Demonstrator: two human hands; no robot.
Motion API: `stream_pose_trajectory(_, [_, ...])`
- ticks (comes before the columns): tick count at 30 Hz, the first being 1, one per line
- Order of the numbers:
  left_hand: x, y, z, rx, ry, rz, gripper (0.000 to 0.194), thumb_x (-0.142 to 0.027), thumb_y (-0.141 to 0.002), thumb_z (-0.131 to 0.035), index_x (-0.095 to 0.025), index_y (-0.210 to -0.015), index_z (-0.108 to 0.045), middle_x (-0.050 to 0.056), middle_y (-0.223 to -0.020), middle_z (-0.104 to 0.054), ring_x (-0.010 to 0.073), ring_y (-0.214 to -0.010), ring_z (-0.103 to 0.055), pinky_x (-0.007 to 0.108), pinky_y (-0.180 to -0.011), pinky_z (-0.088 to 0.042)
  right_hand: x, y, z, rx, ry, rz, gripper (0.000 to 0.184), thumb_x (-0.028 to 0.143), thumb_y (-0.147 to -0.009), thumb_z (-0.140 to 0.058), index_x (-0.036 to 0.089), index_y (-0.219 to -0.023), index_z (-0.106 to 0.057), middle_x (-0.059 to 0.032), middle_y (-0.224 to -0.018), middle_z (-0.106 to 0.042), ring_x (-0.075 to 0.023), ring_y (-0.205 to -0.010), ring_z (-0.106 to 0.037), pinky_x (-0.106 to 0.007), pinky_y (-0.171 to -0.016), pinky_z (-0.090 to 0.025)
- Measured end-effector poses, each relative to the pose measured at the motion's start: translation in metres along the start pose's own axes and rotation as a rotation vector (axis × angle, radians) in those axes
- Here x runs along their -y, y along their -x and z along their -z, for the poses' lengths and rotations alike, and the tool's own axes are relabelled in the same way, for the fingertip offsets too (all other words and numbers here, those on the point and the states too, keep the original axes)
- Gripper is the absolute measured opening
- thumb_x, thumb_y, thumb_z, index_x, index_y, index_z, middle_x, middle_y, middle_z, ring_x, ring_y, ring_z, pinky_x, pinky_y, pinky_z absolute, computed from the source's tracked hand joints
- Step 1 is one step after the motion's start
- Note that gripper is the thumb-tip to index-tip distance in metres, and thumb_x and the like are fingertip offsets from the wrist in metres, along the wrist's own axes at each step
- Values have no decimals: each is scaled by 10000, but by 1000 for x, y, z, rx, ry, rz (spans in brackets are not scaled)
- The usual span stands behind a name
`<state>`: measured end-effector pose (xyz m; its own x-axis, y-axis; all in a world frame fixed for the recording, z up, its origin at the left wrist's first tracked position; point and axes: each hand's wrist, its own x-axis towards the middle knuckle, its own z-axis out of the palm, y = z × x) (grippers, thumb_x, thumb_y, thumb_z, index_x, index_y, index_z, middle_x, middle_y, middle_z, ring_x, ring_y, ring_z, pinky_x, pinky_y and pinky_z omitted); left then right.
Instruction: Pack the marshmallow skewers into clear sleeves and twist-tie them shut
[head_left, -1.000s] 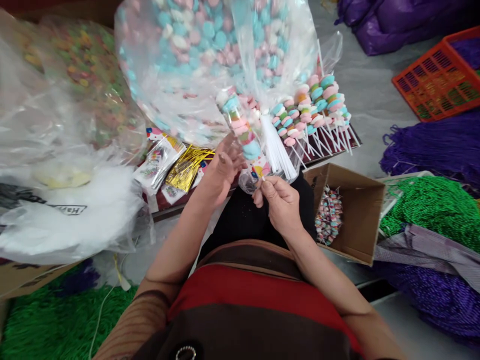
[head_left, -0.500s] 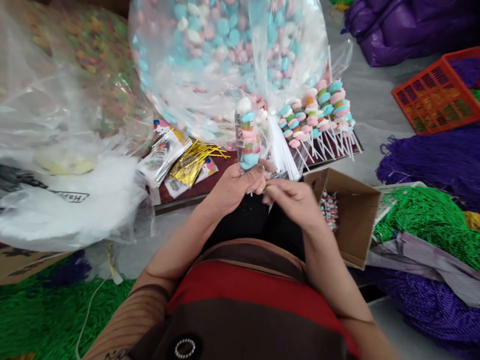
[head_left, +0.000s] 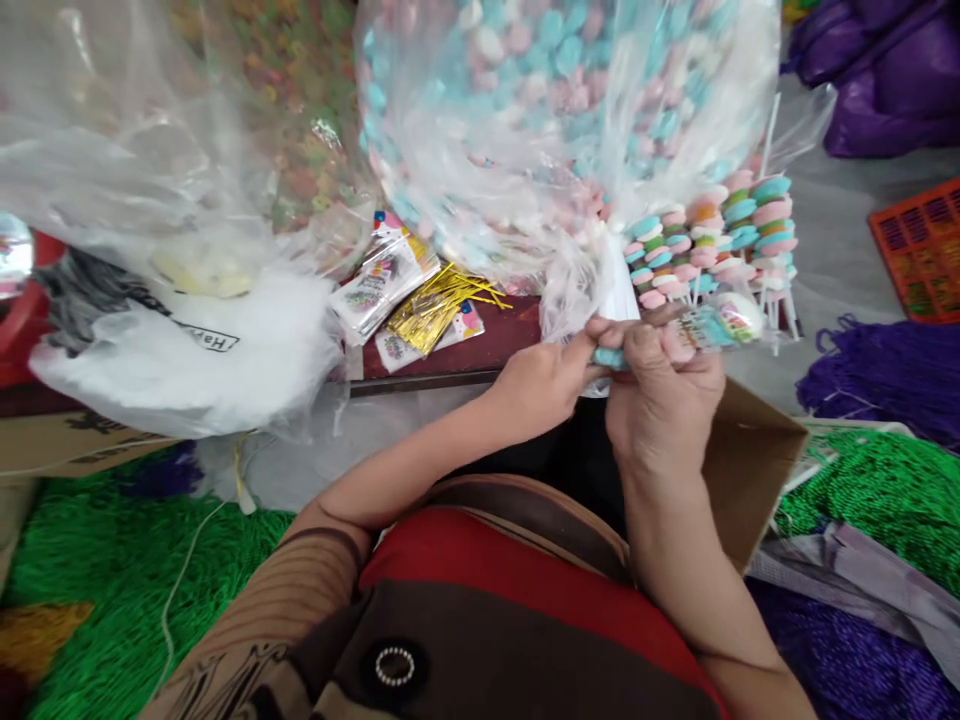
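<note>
A marshmallow skewer in a clear printed bag lies nearly level in front of me, its white top pointing right. My right hand is closed round its middle, hiding part of the candy. At its lower end, near a blue marshmallow, my left hand pinches the skewer; the stick and the bag's mouth are hidden by the fingers. Just beyond the right hand stand several unwrapped marshmallow skewers on white sticks. Left of the hands, gold twist ties lie on flat printed bags.
A huge clear bag of pink, blue and white marshmallows fills the back. Beside it is a bag of coloured gummy rings. A cardboard box stands below my right hand. Green strands and an orange crate are at right.
The wrapped skewer has tipped from upright to nearly level, its top now pointing right. My right hand has moved up round its middle; my left has shifted to its lower end. The view has turned left.
</note>
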<state>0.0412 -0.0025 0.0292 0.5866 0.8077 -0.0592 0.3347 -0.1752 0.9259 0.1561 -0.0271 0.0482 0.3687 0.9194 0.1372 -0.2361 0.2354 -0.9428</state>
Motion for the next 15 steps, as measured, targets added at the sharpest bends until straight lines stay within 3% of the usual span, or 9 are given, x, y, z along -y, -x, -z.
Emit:
stream_pose_trajectory(2, [4,1,5,-92,-88,-40,339,-422,-1019,-484,-152,-1175,-618,97,-933,-706,244,-868,-706,399,-844,-559,-1,-1,-1,-36,18,67,132,311,-843,-813,277,-873,-689,47,-746,-717,-186,-797,-751,-485,-1066,-567])
stream_pose_trajectory(3, [5,3,7,-44,21,-48,364,-466,-1024,-456,-158,-1126,-620,77,-870,-687,223,-798,-692,380,-805,-562,1,-2,1,13,18,52,155,342,-827,-829,278,-889,-702,34,-778,-739,-197,-822,-758,-492,-1063,-571])
stream_pose_trajectory(7, [6,12,13,508,768,-29,511,-708,-956,-427,-218,-845,-524,-88,-524,-342,104,-421,-376,307,-566,-513,16,-10,12,378,-18,-183,409,514,-706,-897,293,-1012,-741,-31,-924,-801,-277,-916,-778,-510,-886,-645])
stream_pose_trajectory(8, [7,14,15,580,869,-28,523,-734,-937,-440,-227,-825,-501,-107,-506,-281,96,-399,-319,305,-538,-499,18,-11,11,408,-13,-217,390,497,-721,-892,295,-1019,-743,-32,-917,-802,-279,-909,-782,-493,-835,-655])
stream_pose_trajectory(9, [8,15,17,562,902,-29,520,-737,-933,-446,-231,-825,-494,-112,-502,-271,96,-395,-304,302,-529,-489,17,-12,9,393,-1,-215,331,451,-753,-880,295,-1010,-744,-23,-894,-800,-268,-888,-786,-468,-802,-660])
stream_pose_trajectory(10, [9,15,18,459,859,-32,504,-721,-944,-449,-231,-834,-497,-103,-508,-302,101,-407,-328,296,-535,-481,14,-13,5,345,15,-186,255,389,-785,-864,292,-987,-742,-9,-869,-797,-248,-864,-787,-442,-793,-660])
stream_pose_trajectory(13, [19,14,23,-97,403,-46,451,-647,-976,-471,-224,-824,-511,-34,-597,-470,131,-535,-478,282,-597,-449,-5,-12,-15,144,50,-25,146,262,-813,-836,271,-894,-715,33,-826,-782,-189,-808,-782,-397,-843,-652])
stream_pose_trajectory(15, [29,16,27,-353,123,-69,454,-629,-970,-505,-223,-768,-503,0,-647,-528,152,-622,-529,286,-628,-426,-18,-13,-26,119,79,24,153,265,-818,-831,273,-900,-702,40,-820,-779,-179,-804,-776,-385,-850,-645])
